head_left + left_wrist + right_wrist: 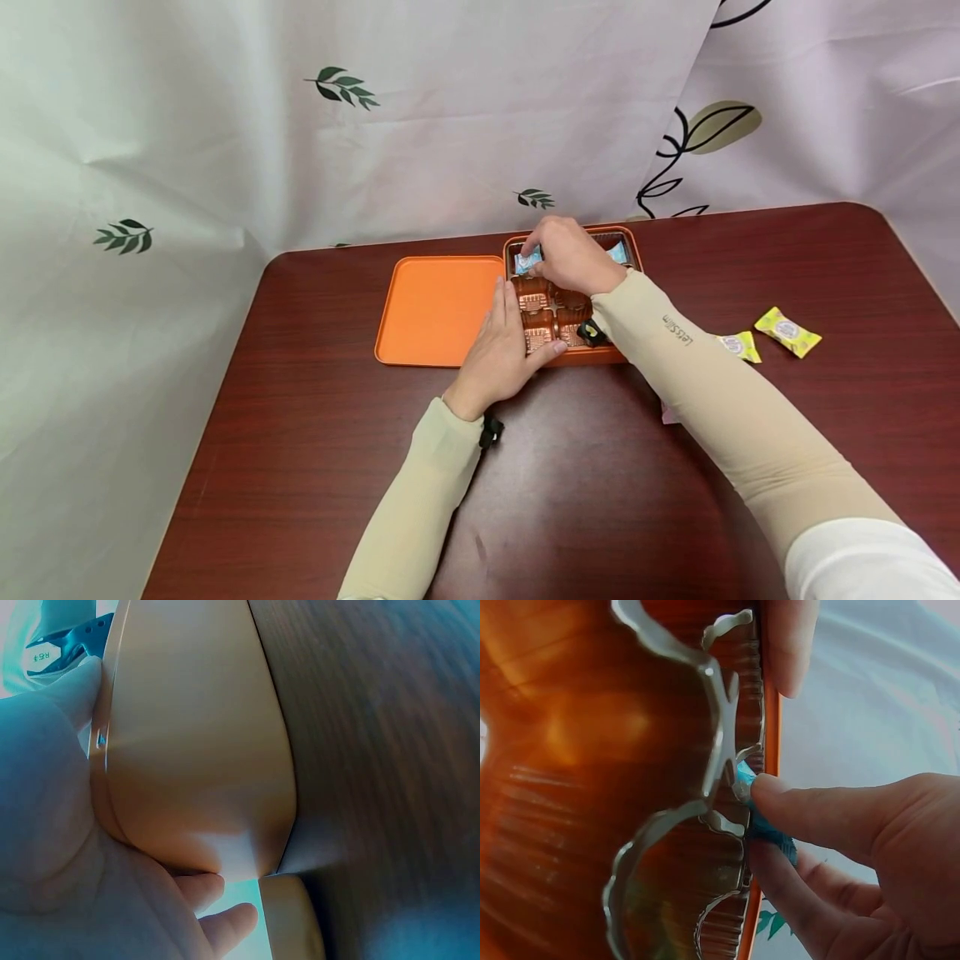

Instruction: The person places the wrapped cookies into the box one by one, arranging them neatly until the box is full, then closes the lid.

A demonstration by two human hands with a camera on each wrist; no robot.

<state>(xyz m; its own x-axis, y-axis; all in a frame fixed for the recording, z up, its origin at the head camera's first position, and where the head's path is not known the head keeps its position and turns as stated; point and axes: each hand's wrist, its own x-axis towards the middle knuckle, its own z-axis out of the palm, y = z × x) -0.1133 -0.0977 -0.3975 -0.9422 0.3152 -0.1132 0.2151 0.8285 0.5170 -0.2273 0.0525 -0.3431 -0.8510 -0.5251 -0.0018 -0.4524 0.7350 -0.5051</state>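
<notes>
Right now, pinching one small blue packet (527,261) between thumb and fingers of the right hand (573,254) — a closed grip, down at the rear left of the one orange box (592,357), close by its rear rim. Counting two blue packets altogether: that one in the grip, plus a second blue packet (618,252) lying in the rear right of the box. Resting against the box's front left corner with the left hand (495,358), fingers straight along the left edge, thumb extended over the front rim, not clenched round anything.

Lining the box with one brown plastic insert (555,310); showing, in front of the rear row, four ridged compartments, two by two (the right-hand pair partly covered by the right wrist). Placed just to the left of the box, one flat orange lid (442,312).

Off to the right, two yellow packets: one yellow packet (787,332) in full view, another yellow packet (741,346) partly behind the right sleeve (720,392). Peeping out below that same sleeve, one sliver of something pink (670,414) — too hidden to identify. Worn at the wrists, two black devices: one black device (491,432) on the left, another black device (591,333) on the right. Beneath everything, one reddish-brown table (300,467).
</notes>
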